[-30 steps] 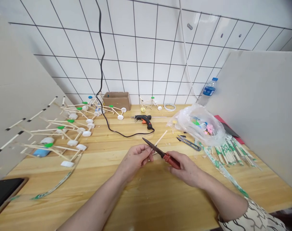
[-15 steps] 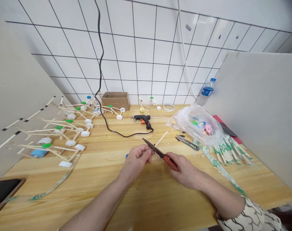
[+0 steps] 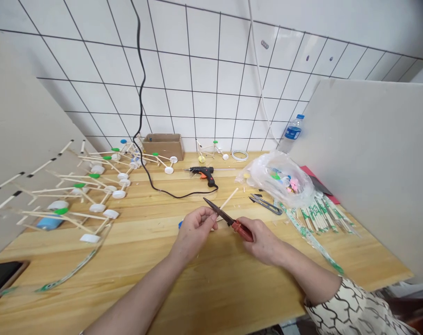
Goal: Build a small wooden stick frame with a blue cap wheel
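Note:
My left hand [image 3: 196, 229] is closed in a pinch near the middle of the table. A thin, pale wooden stick [image 3: 229, 198] runs up and right from its fingertips, passing by the blades; the end between my fingers is hidden. My right hand [image 3: 263, 239] grips red-handled scissors [image 3: 225, 216] with long, dark, pointed blades. Their tip points up and left, just above my left fingertips. The blades look closed or nearly so. A blue cap [image 3: 180, 224] shows partly behind my left hand.
Several stick frames with white wheels [image 3: 97, 208] stand on the left. A glue gun [image 3: 205, 173], thread snips [image 3: 266, 204], a plastic bag [image 3: 256, 174] of colourful pieces and wrapped sticks [image 3: 323, 216] lie beyond my hands. A cardboard box [image 3: 164, 148] and water bottle [image 3: 294, 130] stand at the back.
The whole view has shifted slightly, so everything appears a little further left. Both hands keep nearly the same pose, with the scissors still beside my left fingertips.

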A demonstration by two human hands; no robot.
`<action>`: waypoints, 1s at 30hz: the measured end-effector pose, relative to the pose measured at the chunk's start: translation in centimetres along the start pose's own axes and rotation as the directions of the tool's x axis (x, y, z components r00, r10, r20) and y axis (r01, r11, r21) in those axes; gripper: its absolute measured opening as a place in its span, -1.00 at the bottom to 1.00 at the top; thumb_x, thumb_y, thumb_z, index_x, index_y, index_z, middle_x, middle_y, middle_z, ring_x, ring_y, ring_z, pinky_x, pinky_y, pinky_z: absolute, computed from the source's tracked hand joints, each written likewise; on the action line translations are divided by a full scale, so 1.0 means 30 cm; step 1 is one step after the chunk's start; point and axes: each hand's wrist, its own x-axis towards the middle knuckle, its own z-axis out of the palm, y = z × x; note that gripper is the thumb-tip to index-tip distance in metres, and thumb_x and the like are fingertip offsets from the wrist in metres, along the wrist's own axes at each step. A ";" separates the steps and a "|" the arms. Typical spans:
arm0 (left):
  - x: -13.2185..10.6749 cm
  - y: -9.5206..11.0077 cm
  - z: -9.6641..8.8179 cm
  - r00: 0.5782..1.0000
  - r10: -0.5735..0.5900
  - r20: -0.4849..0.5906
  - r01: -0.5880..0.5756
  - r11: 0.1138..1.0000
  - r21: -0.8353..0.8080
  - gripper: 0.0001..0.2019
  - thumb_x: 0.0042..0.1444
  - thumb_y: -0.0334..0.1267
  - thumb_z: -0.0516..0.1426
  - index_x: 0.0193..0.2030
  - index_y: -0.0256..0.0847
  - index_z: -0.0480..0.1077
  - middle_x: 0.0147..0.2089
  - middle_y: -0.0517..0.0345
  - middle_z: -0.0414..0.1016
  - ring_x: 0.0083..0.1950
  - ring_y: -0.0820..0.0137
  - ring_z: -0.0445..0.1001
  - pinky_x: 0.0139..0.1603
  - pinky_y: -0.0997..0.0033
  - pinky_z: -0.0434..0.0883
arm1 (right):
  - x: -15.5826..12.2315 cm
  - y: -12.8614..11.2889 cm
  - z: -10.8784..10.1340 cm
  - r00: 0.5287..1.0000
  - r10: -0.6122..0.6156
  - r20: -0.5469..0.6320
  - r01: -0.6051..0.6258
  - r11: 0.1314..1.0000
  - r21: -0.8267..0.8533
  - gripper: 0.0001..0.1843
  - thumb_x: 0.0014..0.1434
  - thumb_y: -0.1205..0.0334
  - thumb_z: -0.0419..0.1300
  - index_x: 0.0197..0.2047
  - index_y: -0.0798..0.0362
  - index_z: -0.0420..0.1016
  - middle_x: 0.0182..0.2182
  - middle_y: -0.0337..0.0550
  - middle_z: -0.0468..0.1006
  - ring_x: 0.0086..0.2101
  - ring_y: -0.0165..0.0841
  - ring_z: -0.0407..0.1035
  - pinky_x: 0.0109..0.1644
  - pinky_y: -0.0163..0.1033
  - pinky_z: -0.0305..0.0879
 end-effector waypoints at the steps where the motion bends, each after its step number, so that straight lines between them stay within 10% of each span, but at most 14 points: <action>1: -0.003 0.003 0.003 0.999 0.014 -0.029 -0.014 1.000 -0.001 -0.76 -0.07 -0.07 0.12 -0.47 -0.24 0.31 -0.54 0.22 0.34 -0.49 0.47 0.26 -0.43 0.50 0.20 | 0.000 -0.002 -0.002 1.000 -0.004 -0.004 0.004 1.000 0.009 -0.77 -0.22 0.47 0.01 -0.41 0.05 0.23 -0.58 -0.38 0.17 -0.53 -0.47 0.05 -0.46 -0.36 -0.04; 8: -0.019 0.026 0.005 0.985 0.096 -0.143 -0.081 0.991 0.102 -0.77 -0.02 -0.14 0.09 -0.57 -0.22 0.26 -0.62 0.29 0.22 -0.54 0.50 0.16 -0.49 0.51 0.13 | 0.011 -0.003 0.000 0.999 -0.047 -0.017 0.049 0.991 0.127 -0.69 -0.16 0.45 0.04 -0.27 0.07 0.30 -0.48 -0.32 0.25 -0.44 -0.43 0.14 -0.37 -0.35 0.07; 30: -0.021 0.026 0.002 0.999 -0.035 0.003 0.036 0.993 -0.110 -0.75 -0.05 -0.09 0.12 -0.52 -0.26 0.32 -0.69 0.33 0.11 -0.61 0.56 0.02 -0.57 0.50 -0.06 | -0.004 -0.002 0.015 0.997 -0.063 -0.047 0.066 0.995 0.070 -0.71 -0.24 0.50 0.00 -0.37 0.04 0.23 -0.56 -0.38 0.15 -0.53 -0.47 0.04 -0.45 -0.36 -0.03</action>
